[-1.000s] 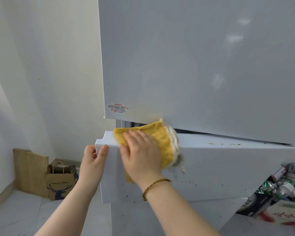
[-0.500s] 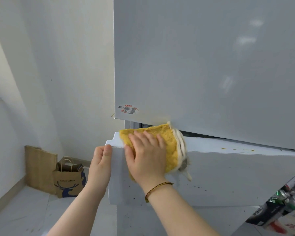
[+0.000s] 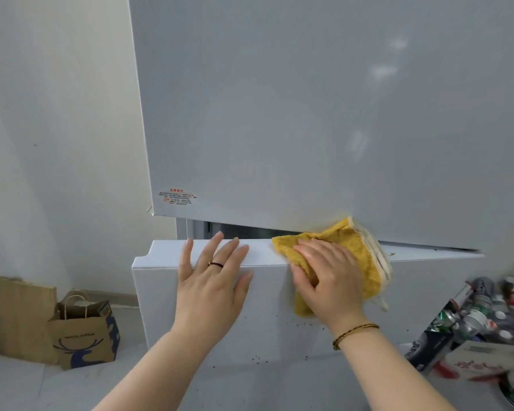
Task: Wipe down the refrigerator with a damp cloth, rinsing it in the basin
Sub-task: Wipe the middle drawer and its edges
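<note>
A white refrigerator [image 3: 309, 114] fills the view, its lower door [image 3: 267, 330] pulled slightly ajar with the top edge exposed. My right hand [image 3: 330, 280] presses a folded yellow cloth [image 3: 359, 250] flat over that top edge, near its middle. My left hand [image 3: 211, 280] lies flat with fingers spread on the door's front and top edge, left of the cloth, wearing a dark ring. Brown crumbs dot the top edge to the right of the cloth and speckle the door's front below it. No basin is in view.
Two brown paper bags [image 3: 83, 333] stand on the floor by the wall at lower left. A pile of bottles, cans and boxes [image 3: 487, 318] crowds the lower right beside the refrigerator. A warning sticker [image 3: 177, 197] sits at the upper door's bottom left corner.
My right hand has slid the cloth rightward along the lower door's top edge. My left hand let go of the door's left corner and now lies flat with fingers spread further right.
</note>
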Demonstrator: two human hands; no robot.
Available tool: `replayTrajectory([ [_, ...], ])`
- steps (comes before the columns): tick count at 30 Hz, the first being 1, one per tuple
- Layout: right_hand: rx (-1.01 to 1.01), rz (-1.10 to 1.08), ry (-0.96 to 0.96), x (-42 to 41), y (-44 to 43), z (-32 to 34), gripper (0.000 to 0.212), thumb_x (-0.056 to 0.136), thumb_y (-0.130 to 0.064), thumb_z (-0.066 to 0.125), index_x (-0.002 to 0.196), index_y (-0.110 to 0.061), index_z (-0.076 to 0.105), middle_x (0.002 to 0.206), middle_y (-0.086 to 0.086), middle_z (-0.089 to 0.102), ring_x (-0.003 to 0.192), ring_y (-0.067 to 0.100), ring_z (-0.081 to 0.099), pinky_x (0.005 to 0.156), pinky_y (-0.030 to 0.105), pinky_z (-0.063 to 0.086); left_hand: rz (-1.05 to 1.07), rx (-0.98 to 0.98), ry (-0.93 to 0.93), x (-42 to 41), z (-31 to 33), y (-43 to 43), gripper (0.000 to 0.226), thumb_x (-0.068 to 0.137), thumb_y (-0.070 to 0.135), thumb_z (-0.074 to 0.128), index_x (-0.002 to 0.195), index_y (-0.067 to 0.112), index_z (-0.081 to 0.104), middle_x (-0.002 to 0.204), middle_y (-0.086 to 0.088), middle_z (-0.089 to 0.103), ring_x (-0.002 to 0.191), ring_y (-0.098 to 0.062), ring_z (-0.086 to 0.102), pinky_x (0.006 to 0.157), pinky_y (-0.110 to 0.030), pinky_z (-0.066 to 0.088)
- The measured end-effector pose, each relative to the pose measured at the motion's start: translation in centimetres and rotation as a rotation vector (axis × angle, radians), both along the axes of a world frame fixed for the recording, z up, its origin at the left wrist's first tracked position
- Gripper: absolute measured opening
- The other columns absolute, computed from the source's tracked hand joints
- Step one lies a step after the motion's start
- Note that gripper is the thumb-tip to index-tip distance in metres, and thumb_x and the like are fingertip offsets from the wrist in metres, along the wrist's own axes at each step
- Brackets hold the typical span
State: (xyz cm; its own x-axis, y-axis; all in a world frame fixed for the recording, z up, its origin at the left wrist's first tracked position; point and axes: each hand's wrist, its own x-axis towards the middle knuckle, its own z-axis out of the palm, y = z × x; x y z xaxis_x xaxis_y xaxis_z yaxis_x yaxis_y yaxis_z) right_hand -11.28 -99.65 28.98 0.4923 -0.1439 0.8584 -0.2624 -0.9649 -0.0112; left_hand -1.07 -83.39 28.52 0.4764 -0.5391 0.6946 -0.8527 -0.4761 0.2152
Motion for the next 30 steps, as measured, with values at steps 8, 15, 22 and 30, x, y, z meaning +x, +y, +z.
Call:
replayTrajectory([
  [8, 0.082, -0.216, -0.082, -7.8, -8.3, 0.2, 0.038, 0.08, -0.025, 0.046, 0.085, 0.004, 0.071, 0.084, 0.016, 0.071, 0.08, 0.032, 0.068, 0.083, 0.044, 0.046, 0.03, 0.083, 0.08, -2.2, 0.9, -0.1, 0.072, 0.095, 0.05, 0.009, 0.096, 0.013, 0.071, 0.101, -0.003, 0.071, 0.101, -0.021, 0.063, 0.108, -0.019, -0.003],
  [15, 0.489, -0.392, -0.3, -6.5, -6.8, 0.5, 0.042, 0.078, -0.026, 0.038, 0.078, 0.004, 0.068, 0.079, 0.018, 0.068, 0.08, 0.036, 0.062, 0.086, 0.05, 0.049, 0.021, 0.018, 0.082, -4.3, 0.2, 0.3, 0.074, 0.095, 0.05, 0.01, 0.094, 0.009, 0.071, 0.1, -0.006, 0.071, 0.107, -0.015, 0.042, 0.106, -0.016, -0.002],
  [22, 0.133, -0.168, -0.071, -6.8, -6.7, 0.0, 0.035, 0.079, -0.027, 0.047, 0.079, -0.002, 0.071, 0.082, 0.011, 0.07, 0.078, 0.027, 0.064, 0.079, 0.028, 0.044, 0.075, -0.101, 0.023, -3.8, -0.2, -0.5, 0.074, 0.093, 0.054, 0.013, 0.089, 0.009, 0.072, 0.098, -0.011, 0.069, 0.104, -0.021, 0.041, 0.097, -0.019, 0.009],
  [30, 0.486, -0.342, -0.218, -11.6, -12.3, 0.4, 0.065, 0.079, -0.038, 0.028, 0.097, 0.012, 0.065, 0.104, 0.027, 0.061, 0.103, 0.044, 0.051, 0.09, 0.042, 0.039, 0.143, -0.199, -0.092, -3.7, -0.9, -0.7, 0.073, 0.093, 0.054, 0.014, 0.089, 0.011, 0.072, 0.1, 0.006, 0.042, 0.096, -0.023, 0.04, 0.092, -0.026, 0.01],
])
